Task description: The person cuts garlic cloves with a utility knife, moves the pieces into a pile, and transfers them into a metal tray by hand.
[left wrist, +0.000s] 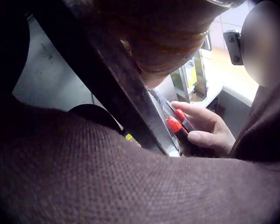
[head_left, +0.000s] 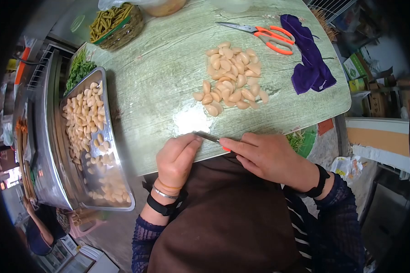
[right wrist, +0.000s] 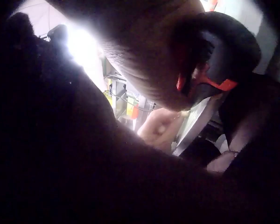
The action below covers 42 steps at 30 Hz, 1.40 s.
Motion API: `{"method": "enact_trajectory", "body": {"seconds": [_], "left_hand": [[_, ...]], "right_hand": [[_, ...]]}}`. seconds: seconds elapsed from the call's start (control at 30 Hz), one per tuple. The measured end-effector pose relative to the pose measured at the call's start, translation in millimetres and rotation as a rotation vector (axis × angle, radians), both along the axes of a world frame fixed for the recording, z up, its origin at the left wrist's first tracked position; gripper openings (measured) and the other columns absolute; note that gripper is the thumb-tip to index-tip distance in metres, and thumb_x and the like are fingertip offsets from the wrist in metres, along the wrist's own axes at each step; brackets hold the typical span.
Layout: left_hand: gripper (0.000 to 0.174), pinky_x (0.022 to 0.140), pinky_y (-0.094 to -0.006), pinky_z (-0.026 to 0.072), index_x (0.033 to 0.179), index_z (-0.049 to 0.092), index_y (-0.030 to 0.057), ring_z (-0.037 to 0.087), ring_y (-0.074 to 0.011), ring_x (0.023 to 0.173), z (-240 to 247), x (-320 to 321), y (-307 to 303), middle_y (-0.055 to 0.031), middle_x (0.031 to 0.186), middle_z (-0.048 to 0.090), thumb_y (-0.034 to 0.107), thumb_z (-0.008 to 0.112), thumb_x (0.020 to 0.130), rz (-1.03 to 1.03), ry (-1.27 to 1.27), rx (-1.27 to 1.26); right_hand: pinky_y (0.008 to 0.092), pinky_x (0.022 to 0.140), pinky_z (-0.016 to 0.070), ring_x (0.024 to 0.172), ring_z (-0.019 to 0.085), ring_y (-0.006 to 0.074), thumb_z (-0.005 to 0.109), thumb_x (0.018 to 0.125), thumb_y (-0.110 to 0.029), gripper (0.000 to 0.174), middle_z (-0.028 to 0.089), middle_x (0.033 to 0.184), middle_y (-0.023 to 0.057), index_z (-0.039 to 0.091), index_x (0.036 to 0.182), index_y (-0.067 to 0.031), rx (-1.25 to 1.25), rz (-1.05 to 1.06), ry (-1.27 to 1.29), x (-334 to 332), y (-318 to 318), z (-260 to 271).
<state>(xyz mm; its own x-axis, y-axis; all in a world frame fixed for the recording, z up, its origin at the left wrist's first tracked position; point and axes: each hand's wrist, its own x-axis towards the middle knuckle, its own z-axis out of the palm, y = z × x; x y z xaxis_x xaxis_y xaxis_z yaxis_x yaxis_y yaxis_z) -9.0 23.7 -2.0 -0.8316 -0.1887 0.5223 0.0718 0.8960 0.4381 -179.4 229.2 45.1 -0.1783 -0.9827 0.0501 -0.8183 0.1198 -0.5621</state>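
The person's right hand (head_left: 264,154) grips a small knife (head_left: 209,137) by its red handle, fingers curled round it and forefinger laid along the top. The blade points toward the left hand (head_left: 176,157). Both hands sit at the near edge of the surface (head_left: 159,82), on the person's side of the pile of peeled cloves (head_left: 230,77).

The left hand's fingers are bunched tight at the blade's tip. In the right wrist view a pale bit shows at the fingertips of that hand (right wrist: 161,128), probably a single clove (right wrist: 184,113), though the picture is too dark to be sure. The left wrist view shows the right hand (left wrist: 203,128) wrapped round the knife (left wrist: 177,123) at the surface's edge.

Beyond the pile, on its far side, lie orange-handled scissors (head_left: 264,35). A purple cloth (head_left: 310,59) lies just right of the pile. Well to the left of the pile a metal tray (head_left: 90,178) holds more cloves, with greens (head_left: 79,68) at its far end. A basket (head_left: 118,25) of green beans stands far left of the pile.
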Motion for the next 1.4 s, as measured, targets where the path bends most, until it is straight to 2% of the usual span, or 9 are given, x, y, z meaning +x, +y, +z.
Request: {"method": "enact_trajectory", "body": {"seconds": [0.43, 0.57, 1.0, 1.1, 1.13, 1.23, 1.27, 1.37, 1.4], "left_hand": [[0.027, 0.067, -0.0340, 0.0579, 0.101, 0.076, 0.0046, 0.071, -0.0251, 0.082, -3, 1, -1, -0.0084, 0.103, 0.075, -0.005, 0.075, 0.076, -0.005, 0.018, 0.027], [0.026, 0.068, -0.0345, 0.0584, 0.101, 0.076, 0.0051, 0.071, -0.0257, 0.083, -4, 1, -4, -0.0085, 0.102, 0.074, -0.005, 0.076, 0.077, 0.003, 0.025, 0.035], [0.024, 0.063, -0.0366, 0.0552, 0.100, 0.070, 0.0084, 0.069, -0.0290, 0.078, -3, -53, 3, -0.0092, 0.091, 0.067, 0.006, 0.083, 0.081, 0.081, -0.071, 0.080], [0.031, 0.065, -0.0352, 0.0554, 0.099, 0.065, 0.0083, 0.067, -0.0297, 0.074, 2, -50, 2, -0.0105, 0.090, 0.067, 0.013, 0.088, 0.079, 0.201, -0.158, 0.299], [0.035, 0.069, -0.0297, 0.0546, 0.101, 0.063, 0.0073, 0.066, -0.0191, 0.074, 3, -43, -2, -0.0061, 0.089, 0.066, 0.014, 0.090, 0.080, 0.225, -0.204, 0.418], [0.030, 0.071, -0.0252, 0.0522, 0.101, 0.063, 0.0063, 0.062, -0.0068, 0.082, 16, -21, -19, 0.0006, 0.089, 0.063, 0.009, 0.088, 0.084, 0.213, -0.487, 0.985], [0.029, 0.058, -0.0172, 0.0437, 0.106, 0.062, 0.0065, 0.054, 0.0001, 0.071, 20, -17, -20, 0.0057, 0.090, 0.061, 0.007, 0.086, 0.089, 0.146, -0.414, 1.096], [0.024, 0.061, -0.0195, 0.0475, 0.106, 0.065, 0.0040, 0.058, -0.0039, 0.073, 4, -7, -24, 0.0011, 0.091, 0.063, 0.004, 0.083, 0.090, 0.184, -0.335, 0.979], [0.022, 0.063, -0.0206, 0.0489, 0.105, 0.067, 0.0036, 0.059, -0.0059, 0.074, 5, -7, -22, -0.0007, 0.093, 0.064, 0.003, 0.082, 0.090, 0.177, -0.290, 0.783]], "right_hand": [[0.0405, 0.056, 0.0528, 0.072, 0.067, 0.0275, 0.058, 0.097, -0.011, 0.043, 0.060, 0.093, 0.0091, 0.059, 0.140, -0.0062, 0.034, 0.083, 0.153, 9, -18, 5], [0.0414, 0.058, 0.0535, 0.072, 0.067, 0.0276, 0.058, 0.097, -0.011, 0.045, 0.060, 0.092, 0.0090, 0.060, 0.141, -0.0085, 0.051, 0.075, 0.160, 8, -5, 4], [0.0414, 0.068, 0.0548, 0.079, 0.068, 0.0304, 0.073, 0.090, -0.011, 0.056, 0.064, 0.092, 0.0090, 0.060, 0.144, -0.0173, -0.126, -0.310, -0.091, -5, 29, 3], [0.0412, 0.070, 0.0552, 0.081, 0.068, 0.0305, 0.073, 0.089, -0.010, 0.058, 0.064, 0.092, 0.0092, 0.059, 0.145, -0.0168, -0.116, -0.324, -0.124, -6, 36, 8], [0.0411, 0.071, 0.0553, 0.082, 0.068, 0.0305, 0.073, 0.089, -0.010, 0.059, 0.065, 0.093, 0.0091, 0.058, 0.146, -0.0167, -0.114, -0.323, -0.140, -5, 37, 9], [0.0409, 0.072, 0.0556, 0.084, 0.069, 0.0302, 0.073, 0.090, -0.010, 0.057, 0.066, 0.095, 0.0087, 0.059, 0.145, -0.0167, -0.124, -0.305, -0.180, -1, 34, 5], [0.0410, 0.072, 0.0557, 0.085, 0.069, 0.0301, 0.073, 0.090, -0.011, 0.057, 0.066, 0.095, 0.0085, 0.059, 0.145, -0.0169, -0.120, -0.287, -0.179, 1, 31, 3], [0.0413, 0.073, 0.0558, 0.086, 0.069, 0.0301, 0.072, 0.091, -0.013, 0.055, 0.067, 0.096, 0.0081, 0.060, 0.144, -0.0174, -0.109, -0.249, -0.185, 5, 21, 1], [0.0414, 0.073, 0.0558, 0.087, 0.070, 0.0303, 0.072, 0.091, -0.014, 0.054, 0.067, 0.096, 0.0081, 0.060, 0.144, -0.0176, -0.102, -0.245, -0.198, 6, 17, 3]]}}
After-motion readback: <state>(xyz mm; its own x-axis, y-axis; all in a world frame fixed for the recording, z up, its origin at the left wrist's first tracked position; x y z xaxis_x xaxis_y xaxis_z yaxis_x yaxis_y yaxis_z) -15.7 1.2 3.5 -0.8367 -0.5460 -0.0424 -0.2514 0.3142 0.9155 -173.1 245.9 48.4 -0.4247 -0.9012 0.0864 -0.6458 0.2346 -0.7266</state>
